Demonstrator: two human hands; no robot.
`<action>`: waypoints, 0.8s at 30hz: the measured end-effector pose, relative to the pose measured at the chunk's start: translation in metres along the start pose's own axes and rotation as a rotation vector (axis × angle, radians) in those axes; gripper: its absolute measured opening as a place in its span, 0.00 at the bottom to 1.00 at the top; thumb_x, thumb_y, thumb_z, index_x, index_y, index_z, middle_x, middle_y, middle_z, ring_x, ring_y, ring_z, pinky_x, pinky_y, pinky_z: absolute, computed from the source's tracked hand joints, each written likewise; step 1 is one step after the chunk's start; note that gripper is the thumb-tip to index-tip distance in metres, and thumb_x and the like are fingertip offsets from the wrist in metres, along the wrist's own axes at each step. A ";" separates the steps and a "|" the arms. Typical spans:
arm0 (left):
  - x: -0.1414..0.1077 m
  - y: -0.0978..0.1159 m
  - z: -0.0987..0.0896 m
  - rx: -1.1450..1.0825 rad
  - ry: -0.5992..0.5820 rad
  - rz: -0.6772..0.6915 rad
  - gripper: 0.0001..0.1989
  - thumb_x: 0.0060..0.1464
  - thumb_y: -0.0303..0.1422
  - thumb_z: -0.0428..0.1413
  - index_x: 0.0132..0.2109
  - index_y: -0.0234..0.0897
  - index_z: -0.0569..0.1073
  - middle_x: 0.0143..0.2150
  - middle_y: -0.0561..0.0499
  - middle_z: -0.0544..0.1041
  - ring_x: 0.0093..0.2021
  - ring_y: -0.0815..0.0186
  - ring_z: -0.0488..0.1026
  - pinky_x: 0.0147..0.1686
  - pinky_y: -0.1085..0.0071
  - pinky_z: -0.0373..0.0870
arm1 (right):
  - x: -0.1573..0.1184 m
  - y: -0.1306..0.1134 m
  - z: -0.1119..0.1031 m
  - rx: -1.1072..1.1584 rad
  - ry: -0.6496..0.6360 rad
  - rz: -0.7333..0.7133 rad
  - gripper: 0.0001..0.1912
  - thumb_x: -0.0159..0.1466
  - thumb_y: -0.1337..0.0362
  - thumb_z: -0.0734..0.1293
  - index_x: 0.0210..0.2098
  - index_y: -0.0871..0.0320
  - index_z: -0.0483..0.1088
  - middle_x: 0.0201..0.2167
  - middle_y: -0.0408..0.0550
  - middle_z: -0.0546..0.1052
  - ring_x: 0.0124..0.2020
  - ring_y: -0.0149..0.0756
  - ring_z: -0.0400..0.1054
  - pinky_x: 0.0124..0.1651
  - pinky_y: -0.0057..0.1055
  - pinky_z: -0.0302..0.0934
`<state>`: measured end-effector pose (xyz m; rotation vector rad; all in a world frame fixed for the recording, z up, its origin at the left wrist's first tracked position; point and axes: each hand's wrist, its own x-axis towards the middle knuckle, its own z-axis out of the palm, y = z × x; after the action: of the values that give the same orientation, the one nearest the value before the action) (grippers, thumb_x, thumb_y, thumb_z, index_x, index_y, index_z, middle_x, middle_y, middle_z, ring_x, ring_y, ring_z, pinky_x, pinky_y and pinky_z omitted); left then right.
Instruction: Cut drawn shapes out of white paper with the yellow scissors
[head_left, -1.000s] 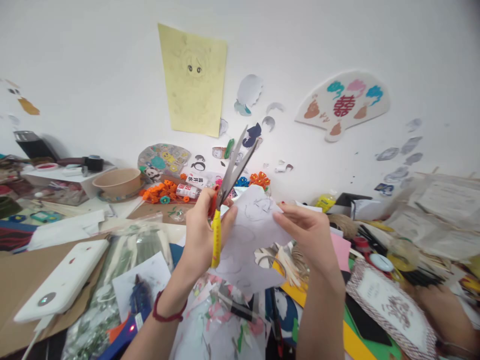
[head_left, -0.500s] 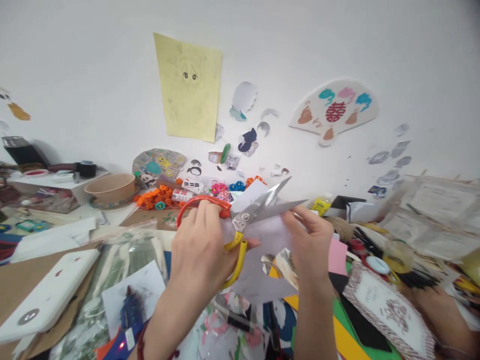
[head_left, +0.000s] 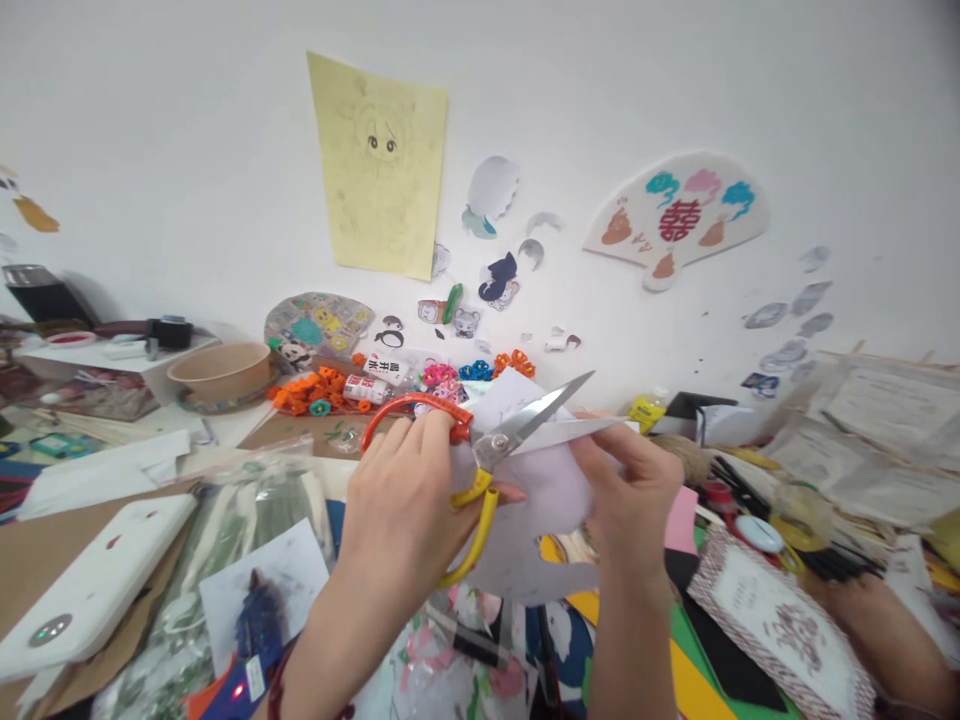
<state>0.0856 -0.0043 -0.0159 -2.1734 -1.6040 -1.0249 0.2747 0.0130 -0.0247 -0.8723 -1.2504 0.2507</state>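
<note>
Scissors (head_left: 493, 449), wall cutouts (head_left: 495, 184) and a painted fan (head_left: 712, 205) suggest a craft workspace.

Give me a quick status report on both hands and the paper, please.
Left hand holding scissors, blades open. Right hand pinching paper. Paper partly hidden behind scissors. Caution: right hand close to blade tips.

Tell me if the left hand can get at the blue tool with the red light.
Probably not readily: the left hand holds the scissors, though the blue tool lies largely uncovered beside the left forearm.
</note>
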 end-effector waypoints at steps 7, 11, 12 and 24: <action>0.000 0.001 0.000 -0.010 -0.032 -0.007 0.15 0.56 0.45 0.56 0.41 0.40 0.63 0.33 0.49 0.74 0.34 0.57 0.73 0.28 0.66 0.60 | 0.000 -0.005 0.003 -0.055 -0.001 -0.002 0.04 0.58 0.61 0.72 0.31 0.52 0.80 0.29 0.42 0.81 0.34 0.37 0.75 0.46 0.36 0.68; 0.000 0.002 0.000 -0.030 -0.054 -0.022 0.15 0.56 0.45 0.56 0.40 0.40 0.63 0.32 0.50 0.74 0.33 0.57 0.73 0.27 0.67 0.59 | 0.000 -0.004 0.004 -0.040 0.033 0.017 0.05 0.58 0.59 0.72 0.30 0.54 0.80 0.27 0.42 0.80 0.30 0.35 0.73 0.40 0.33 0.68; 0.000 0.002 0.000 -0.040 -0.062 -0.028 0.15 0.57 0.45 0.56 0.41 0.40 0.63 0.31 0.50 0.74 0.33 0.57 0.73 0.26 0.67 0.58 | 0.000 -0.003 0.004 -0.034 0.045 0.022 0.06 0.57 0.59 0.73 0.29 0.54 0.80 0.26 0.42 0.80 0.30 0.35 0.72 0.38 0.33 0.67; 0.001 0.001 0.005 -0.117 0.009 0.001 0.16 0.55 0.45 0.57 0.40 0.40 0.62 0.32 0.50 0.73 0.35 0.57 0.74 0.28 0.67 0.59 | -0.001 -0.001 0.003 0.091 -0.006 0.155 0.07 0.57 0.57 0.72 0.31 0.53 0.79 0.31 0.45 0.82 0.34 0.38 0.76 0.37 0.33 0.70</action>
<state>0.0882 -0.0009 -0.0180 -2.2397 -1.5759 -1.1542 0.2720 0.0131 -0.0248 -0.8909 -1.1694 0.4314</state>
